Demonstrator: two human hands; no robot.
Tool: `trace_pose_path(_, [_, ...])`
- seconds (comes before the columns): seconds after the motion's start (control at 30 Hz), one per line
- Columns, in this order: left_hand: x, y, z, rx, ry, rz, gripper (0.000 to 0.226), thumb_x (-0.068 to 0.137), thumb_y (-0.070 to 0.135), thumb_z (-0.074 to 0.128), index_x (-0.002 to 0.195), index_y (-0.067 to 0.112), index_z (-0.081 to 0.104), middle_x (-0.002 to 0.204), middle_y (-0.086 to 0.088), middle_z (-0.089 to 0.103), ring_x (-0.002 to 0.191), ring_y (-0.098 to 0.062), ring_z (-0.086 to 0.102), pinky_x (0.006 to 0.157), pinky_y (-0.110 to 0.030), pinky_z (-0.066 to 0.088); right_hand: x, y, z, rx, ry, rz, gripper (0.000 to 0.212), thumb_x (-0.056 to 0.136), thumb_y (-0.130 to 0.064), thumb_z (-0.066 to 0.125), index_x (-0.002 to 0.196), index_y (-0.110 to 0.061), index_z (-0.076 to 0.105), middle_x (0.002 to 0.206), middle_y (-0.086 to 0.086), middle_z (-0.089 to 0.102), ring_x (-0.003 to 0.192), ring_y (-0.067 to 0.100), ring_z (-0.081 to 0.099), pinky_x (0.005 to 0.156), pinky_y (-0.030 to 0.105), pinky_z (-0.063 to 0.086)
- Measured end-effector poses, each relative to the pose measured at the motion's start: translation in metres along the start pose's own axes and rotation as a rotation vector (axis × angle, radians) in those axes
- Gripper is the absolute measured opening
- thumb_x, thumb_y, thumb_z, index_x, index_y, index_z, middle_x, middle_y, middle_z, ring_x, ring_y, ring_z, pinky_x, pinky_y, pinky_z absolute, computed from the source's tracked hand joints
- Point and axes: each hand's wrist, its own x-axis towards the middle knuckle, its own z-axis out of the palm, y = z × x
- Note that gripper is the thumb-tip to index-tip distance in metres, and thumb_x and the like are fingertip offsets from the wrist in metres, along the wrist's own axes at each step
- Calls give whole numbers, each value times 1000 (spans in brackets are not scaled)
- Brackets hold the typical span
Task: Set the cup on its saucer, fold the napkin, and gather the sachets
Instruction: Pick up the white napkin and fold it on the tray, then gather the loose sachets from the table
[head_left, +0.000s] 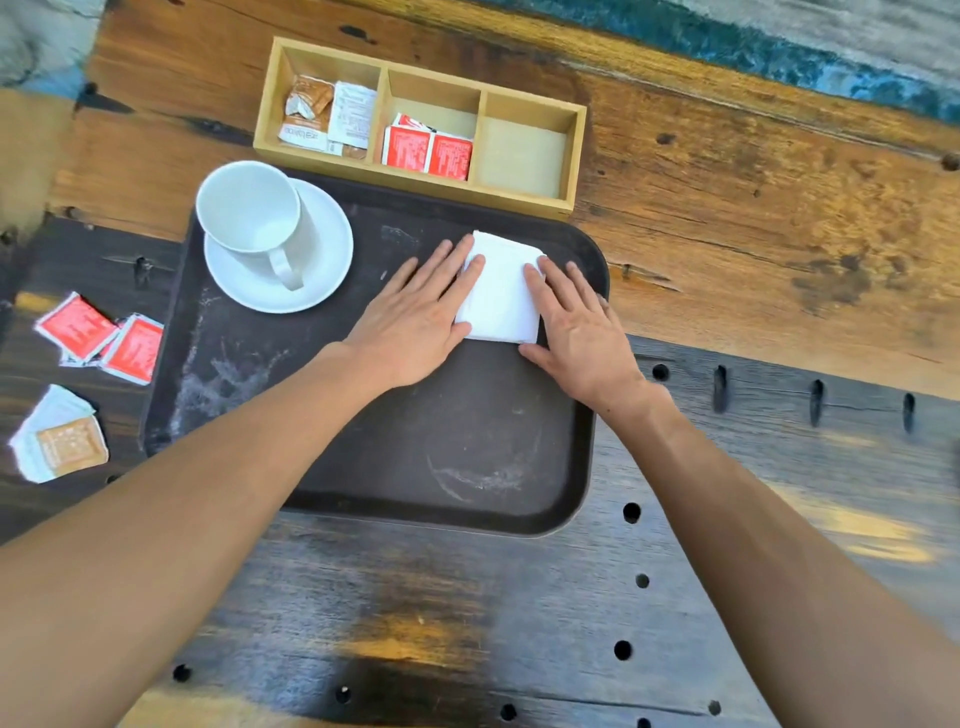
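A white cup (250, 210) stands upright on its white saucer (324, 260) at the far left corner of a dark tray (457, 457). A white napkin (501, 293), folded into a small square, lies flat at the tray's far right. My left hand (415, 317) rests flat on its left edge, my right hand (582, 322) flat on its right edge, fingers spread. Red sachets (101, 338) and a brown and white sachet pile (60, 441) lie on the table left of the tray.
A wooden three-compartment box (569, 156) sits beyond the tray: brown and white sachets (327, 114) in the left section, red sachets (428, 148) in the middle one, the right one bare. The table is rough wood with holes near me.
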Motion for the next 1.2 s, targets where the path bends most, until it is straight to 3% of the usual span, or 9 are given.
trace_pose_path(0.1, [-2, 3, 0, -17, -21, -68, 73, 107, 40, 36, 162, 26, -9, 171, -6, -14, 158, -24, -7, 128, -45, 7, 1, 0, -2, 107, -17, 5, 84, 98, -47, 58, 162, -19, 12, 171, -2, 6, 158, 25, 7, 124, 46, 21])
trace_pose_path(0.3, [-18, 11, 0, -52, -70, -115, 72, 106, 42, 38, 161, 36, -8, 172, -1, 2, 159, -27, -2, 127, -48, 10, 8, -4, -12, 52, 64, 41, 69, 93, -30, 69, 152, -16, 37, 160, 2, 30, 143, 29, 36, 107, 50, 44])
trace_pose_path(0.57, [-74, 6, 7, -70, -130, -179, 75, 104, 38, 43, 161, 39, -6, 172, 5, 2, 159, -25, 0, 126, -48, 13, -4, -47, -23, -15, 133, 120, 62, 88, -21, 71, 144, -13, 47, 158, 7, 36, 147, 30, 31, 114, 49, 32])
trace_pose_path(0.87, [-170, -31, 12, -145, -142, -178, 54, 106, 44, 36, 157, 28, 33, 171, 2, 16, 158, -22, 11, 123, -49, 22, -31, -176, -4, 127, 138, -25, 49, 89, -14, 68, 137, -10, 57, 151, 8, 47, 141, 29, 42, 113, 46, 37])
trace_pose_path(1.03, [-232, -81, -3, -265, 2, -193, 42, 103, 34, 48, 141, 18, 55, 146, -6, 54, 134, -27, 50, 111, -43, 39, -24, -261, 13, 237, 120, -110, 43, 88, -7, 65, 131, -4, 60, 138, 12, 55, 126, 33, 53, 106, 45, 44])
trace_pose_path(1.2, [-294, -143, -11, -425, 206, -473, 28, 94, 16, 60, 121, 10, 66, 118, -9, 65, 113, -32, 59, 97, -42, 47, 3, -335, 19, 226, 64, -203, 36, 88, -5, 62, 124, -5, 63, 121, 15, 61, 114, 34, 57, 101, 42, 46])
